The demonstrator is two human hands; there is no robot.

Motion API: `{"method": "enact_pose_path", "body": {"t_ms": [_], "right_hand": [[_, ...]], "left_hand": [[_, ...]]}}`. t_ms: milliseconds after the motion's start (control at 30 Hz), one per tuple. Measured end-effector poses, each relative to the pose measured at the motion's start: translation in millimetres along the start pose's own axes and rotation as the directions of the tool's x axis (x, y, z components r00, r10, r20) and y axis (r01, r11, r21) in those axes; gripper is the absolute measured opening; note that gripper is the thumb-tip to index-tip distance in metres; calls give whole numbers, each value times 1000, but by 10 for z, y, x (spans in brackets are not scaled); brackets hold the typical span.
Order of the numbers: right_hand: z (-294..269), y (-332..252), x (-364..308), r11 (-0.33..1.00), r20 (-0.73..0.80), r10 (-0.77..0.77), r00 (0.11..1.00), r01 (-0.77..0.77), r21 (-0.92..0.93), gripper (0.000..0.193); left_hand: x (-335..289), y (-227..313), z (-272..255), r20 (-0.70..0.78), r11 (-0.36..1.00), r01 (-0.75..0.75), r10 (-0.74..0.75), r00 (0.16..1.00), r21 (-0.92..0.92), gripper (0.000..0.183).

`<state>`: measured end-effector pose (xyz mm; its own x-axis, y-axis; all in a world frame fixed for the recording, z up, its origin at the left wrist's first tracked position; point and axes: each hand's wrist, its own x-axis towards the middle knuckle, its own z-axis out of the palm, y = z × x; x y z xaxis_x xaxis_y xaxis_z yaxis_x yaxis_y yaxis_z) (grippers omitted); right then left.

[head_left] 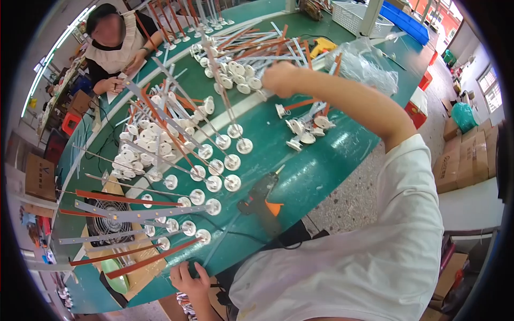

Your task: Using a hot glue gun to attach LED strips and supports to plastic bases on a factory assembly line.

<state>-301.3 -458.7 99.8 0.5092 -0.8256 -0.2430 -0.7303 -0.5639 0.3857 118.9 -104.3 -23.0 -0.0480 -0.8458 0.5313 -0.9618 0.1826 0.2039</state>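
Note:
My right hand (pixel 279 79) reaches across the table, slightly blurred, its fingers curled at the edge of a pile of white round bases (pixel 235 75) with grey and brown strips. What it grips, if anything, is hidden. Low at the near table edge rests my left hand (pixel 186 279), thumb and fingers apart with a dark gap between them. In front of it stand several grey and brown strips on white round bases (pixel 213 207), many leaning left. A black glue gun (pixel 262 193) with an orange trigger lies to their right.
Another heap of white bases (pixel 142 144) lies left, and a small cluster (pixel 308 128) lies right. A fan (pixel 110 216), green dish (pixel 115 275), yellow tool (pixel 321 47), plastic bag (pixel 364 64) and white basket (pixel 358 20) surround them. A co-worker (pixel 115 48) sits opposite.

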Motion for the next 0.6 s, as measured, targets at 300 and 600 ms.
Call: {"method": "enact_pose_path", "body": {"t_ms": [300, 600], "right_hand": [[-239, 297, 298, 888, -407, -11, 913, 196, 417, 19], [-150, 507, 1709, 935, -271, 193, 943, -93, 341, 32]], "left_hand": [[88, -2, -1, -46, 997, -72, 73, 996, 32, 16], [80, 8, 13, -57, 994, -88, 92, 994, 69, 18]]}}
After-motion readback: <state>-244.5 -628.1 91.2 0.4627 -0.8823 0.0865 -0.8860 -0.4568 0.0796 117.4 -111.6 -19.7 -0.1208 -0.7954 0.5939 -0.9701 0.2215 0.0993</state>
